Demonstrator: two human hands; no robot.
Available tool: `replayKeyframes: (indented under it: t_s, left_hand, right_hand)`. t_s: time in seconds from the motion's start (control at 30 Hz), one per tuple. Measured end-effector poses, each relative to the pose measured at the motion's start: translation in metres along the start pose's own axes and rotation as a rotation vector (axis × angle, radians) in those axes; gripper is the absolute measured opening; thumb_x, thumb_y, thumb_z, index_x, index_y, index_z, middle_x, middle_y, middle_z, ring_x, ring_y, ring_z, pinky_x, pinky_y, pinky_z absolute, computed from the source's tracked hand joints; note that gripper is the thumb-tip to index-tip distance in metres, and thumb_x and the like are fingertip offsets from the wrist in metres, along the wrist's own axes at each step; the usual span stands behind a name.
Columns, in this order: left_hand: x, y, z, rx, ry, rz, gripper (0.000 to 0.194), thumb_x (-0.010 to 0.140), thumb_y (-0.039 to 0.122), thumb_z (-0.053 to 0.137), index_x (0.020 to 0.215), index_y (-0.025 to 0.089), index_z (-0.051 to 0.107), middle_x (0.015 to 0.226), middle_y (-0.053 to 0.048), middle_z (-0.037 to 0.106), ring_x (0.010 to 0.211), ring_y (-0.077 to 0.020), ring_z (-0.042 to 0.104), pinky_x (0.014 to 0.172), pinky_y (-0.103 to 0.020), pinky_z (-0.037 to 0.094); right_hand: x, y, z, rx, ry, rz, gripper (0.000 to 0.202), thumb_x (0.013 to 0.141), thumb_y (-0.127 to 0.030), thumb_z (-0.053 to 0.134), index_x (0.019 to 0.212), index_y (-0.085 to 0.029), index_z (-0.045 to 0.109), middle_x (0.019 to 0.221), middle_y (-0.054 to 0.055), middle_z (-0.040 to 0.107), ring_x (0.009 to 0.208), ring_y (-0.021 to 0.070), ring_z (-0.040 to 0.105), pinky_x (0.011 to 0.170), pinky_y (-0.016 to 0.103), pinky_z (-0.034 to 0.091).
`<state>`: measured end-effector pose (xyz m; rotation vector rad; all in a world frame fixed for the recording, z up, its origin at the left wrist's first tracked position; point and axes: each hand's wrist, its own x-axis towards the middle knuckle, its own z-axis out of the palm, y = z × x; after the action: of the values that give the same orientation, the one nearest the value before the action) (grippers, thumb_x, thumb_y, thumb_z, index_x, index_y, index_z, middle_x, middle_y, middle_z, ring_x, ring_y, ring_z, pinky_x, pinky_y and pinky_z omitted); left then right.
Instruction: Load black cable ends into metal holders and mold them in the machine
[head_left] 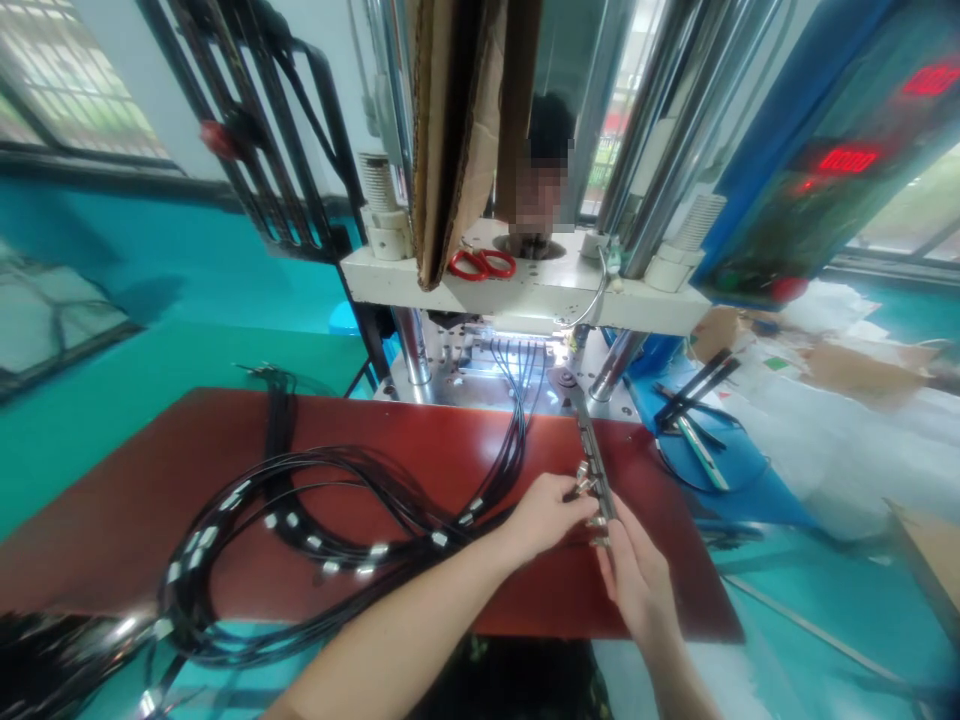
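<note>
My left hand (pixel 551 515) pinches a small metal cable connector (pixel 583 480) at the left side of a narrow slotted metal bar (pixel 591 445). My right hand (pixel 637 570) is wrapped around the near end of that bar, which slants away over the red-brown board (pixel 645 480). More small metal connectors (pixel 598 522) sit along the bar between the hands. A bundle of black cables (pixel 187 605) with white tags lies looped on the board, passing by my left forearm. Several black cables (pixel 514 420) run from it into the lit mould (pixel 510 358) of the press.
Above the mould sits the press's pale plate (pixel 420 285), bearing red-handled scissors (pixel 484 263) and upright cardboard (pixel 450 130). A control box (pixel 810 190) with red digits hangs at right. Tools (pixel 701 450) lie on a blue surface at right. A person's head (pixel 550 130) shows behind the plate.
</note>
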<state>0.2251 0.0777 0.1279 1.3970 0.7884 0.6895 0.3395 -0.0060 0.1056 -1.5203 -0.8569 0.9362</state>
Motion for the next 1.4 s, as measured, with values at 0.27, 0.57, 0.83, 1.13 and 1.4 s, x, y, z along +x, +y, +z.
replayKeyframes:
  t_s: [0.27, 0.57, 0.83, 1.13, 1.4]
  left_hand:
    - [0.007, 0.001, -0.004, 0.288, 0.136, 0.145, 0.030, 0.081, 0.036, 0.041, 0.063, 0.015, 0.053, 0.056, 0.003, 0.045, 0.055, -0.0095, 0.041, 0.054, -0.021, 0.029]
    - [0.004, 0.002, -0.010, 0.443, 0.067, 0.109, 0.028, 0.074, 0.037, 0.045, 0.055, 0.016, 0.044, 0.054, 0.004, 0.039, 0.052, -0.0086, 0.035, 0.051, -0.020, 0.026]
    - [0.004, 0.003, -0.012, 0.405, 0.074, 0.087, 0.027, 0.070, 0.036, 0.048, 0.053, 0.016, 0.041, 0.053, 0.005, 0.033, 0.052, -0.0077, 0.033, 0.048, -0.020, 0.023]
    - [0.004, -0.001, -0.015, 0.302, 0.060, 0.051, 0.024, 0.067, 0.032, 0.049, 0.052, 0.016, 0.040, 0.049, 0.006, 0.032, 0.050, -0.0072, 0.032, 0.048, -0.020, 0.024]
    - [0.006, -0.003, -0.012, 0.290, 0.095, 0.032, 0.025, 0.065, 0.032, 0.051, 0.050, 0.016, 0.039, 0.049, 0.006, 0.031, 0.049, -0.0068, 0.031, 0.048, -0.021, 0.023]
  right_hand:
    - [-0.003, -0.001, -0.003, 0.148, 0.059, 0.036, 0.064, 0.072, -0.055, 0.059, 0.123, -0.018, 0.050, 0.052, -0.003, 0.054, 0.034, 0.0037, 0.035, 0.030, 0.014, 0.032]
    - [0.001, 0.001, -0.005, 0.149, 0.055, 0.080, 0.062, 0.066, -0.052, 0.066, 0.118, -0.020, 0.057, 0.072, 0.003, 0.065, 0.038, 0.0043, 0.045, 0.030, 0.013, 0.034]
    - [-0.001, -0.007, -0.005, 0.181, 0.062, 0.169, 0.060, 0.063, -0.052, 0.069, 0.114, -0.024, 0.059, 0.093, 0.002, 0.065, 0.051, 0.0056, 0.053, 0.039, 0.012, 0.044]
    - [-0.007, -0.012, 0.002, 0.163, 0.096, 0.104, 0.053, 0.060, -0.050, 0.071, 0.107, -0.027, 0.064, 0.103, 0.002, 0.064, 0.072, 0.0123, 0.061, 0.052, 0.014, 0.050]
    - [-0.006, -0.011, -0.001, 0.158, 0.095, 0.092, 0.057, 0.061, -0.050, 0.070, 0.111, -0.022, 0.062, 0.084, 0.005, 0.067, 0.061, 0.0138, 0.061, 0.043, 0.017, 0.049]
